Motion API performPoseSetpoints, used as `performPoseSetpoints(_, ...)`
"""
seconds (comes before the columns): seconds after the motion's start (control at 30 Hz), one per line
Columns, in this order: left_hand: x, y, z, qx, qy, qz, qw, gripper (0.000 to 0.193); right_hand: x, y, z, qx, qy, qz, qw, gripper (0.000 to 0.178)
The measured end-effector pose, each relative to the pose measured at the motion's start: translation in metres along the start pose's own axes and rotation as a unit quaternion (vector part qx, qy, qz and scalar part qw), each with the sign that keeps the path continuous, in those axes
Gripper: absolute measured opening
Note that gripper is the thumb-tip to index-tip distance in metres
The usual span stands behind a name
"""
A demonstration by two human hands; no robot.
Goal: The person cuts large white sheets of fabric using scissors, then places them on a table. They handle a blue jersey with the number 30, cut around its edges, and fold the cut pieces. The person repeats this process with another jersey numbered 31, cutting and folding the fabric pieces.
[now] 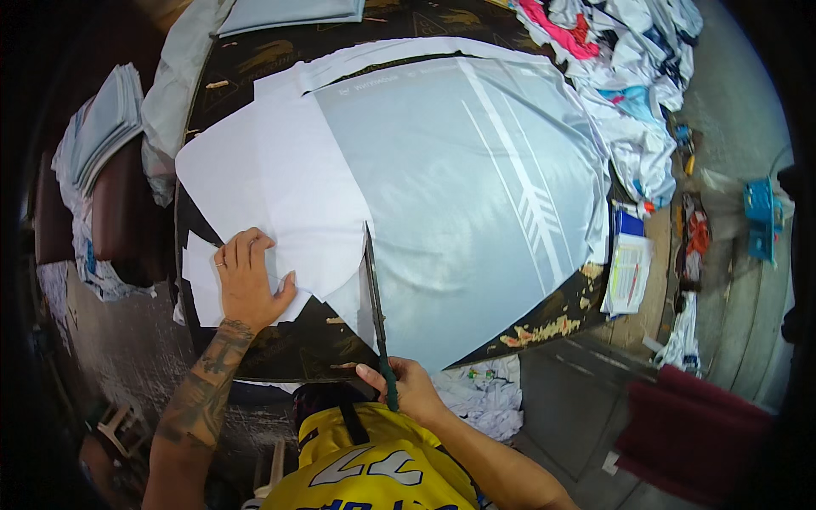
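**Cutting at the fabric's edge**

Your left hand (246, 285) lay flat, fingers spread, on the white paper (280, 187). Your right hand (406, 389) gripped the scissors (375, 293), blades pointing away along the edge of the grey fabric (459, 195) spread across the dark tabletop (289, 348).

Matt white paper (280, 178) overlies smooth grey cloth (476, 195) (perhaps slightly glossy) on a chipped dark tabletop (544, 319).
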State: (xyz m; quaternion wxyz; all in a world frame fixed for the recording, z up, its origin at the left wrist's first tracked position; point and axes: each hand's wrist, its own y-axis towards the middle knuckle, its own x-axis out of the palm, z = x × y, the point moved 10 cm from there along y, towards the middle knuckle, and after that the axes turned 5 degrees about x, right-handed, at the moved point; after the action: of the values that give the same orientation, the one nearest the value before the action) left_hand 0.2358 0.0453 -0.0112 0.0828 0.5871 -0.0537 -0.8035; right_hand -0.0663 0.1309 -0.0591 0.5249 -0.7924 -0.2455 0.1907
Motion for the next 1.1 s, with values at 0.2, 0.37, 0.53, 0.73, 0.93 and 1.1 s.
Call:
performPoseSetpoints(0.2, 0.002, 0.0, -0.003, -0.017, -0.007, -0.017, 1.0, 0.063, -0.054, 0.005, -0.037, 0.022, -0.097, -0.026, 0.995, 0.071)
performPoseSetpoints(0.37, 0.0, 0.002, -0.002, -0.007, 0.004, -0.012, 1.0, 0.062, -0.072, 0.016, -0.076, -0.004, -0.142, -0.043, 0.989, 0.068)
performPoseSetpoints(0.53, 0.002, 0.002, -0.004, -0.007, 0.012, -0.02, 1.0, 0.063, -0.083, 0.035, -0.111, -0.028, -0.163, -0.034, 0.986, 0.064)
performPoseSetpoints(0.73, 0.004, 0.001, -0.006, -0.016, 0.003, -0.032, 0.999, 0.061, -0.081, 0.057, -0.149, -0.008, -0.205, -0.055, 0.977, 0.069)
performPoseSetpoints(0.93, 0.011, -0.005, -0.009, -0.029, -0.011, -0.056, 0.998, 0.061, -0.074, 0.049, -0.161, -0.009, -0.252, -0.063, 0.966, 0.071)
performPoseSetpoints(1.1, 0.009, -0.002, -0.01, -0.028, -0.008, -0.047, 0.998, 0.06, -0.081, 0.047, -0.166, -0.001, -0.185, -0.065, 0.981, 0.062)
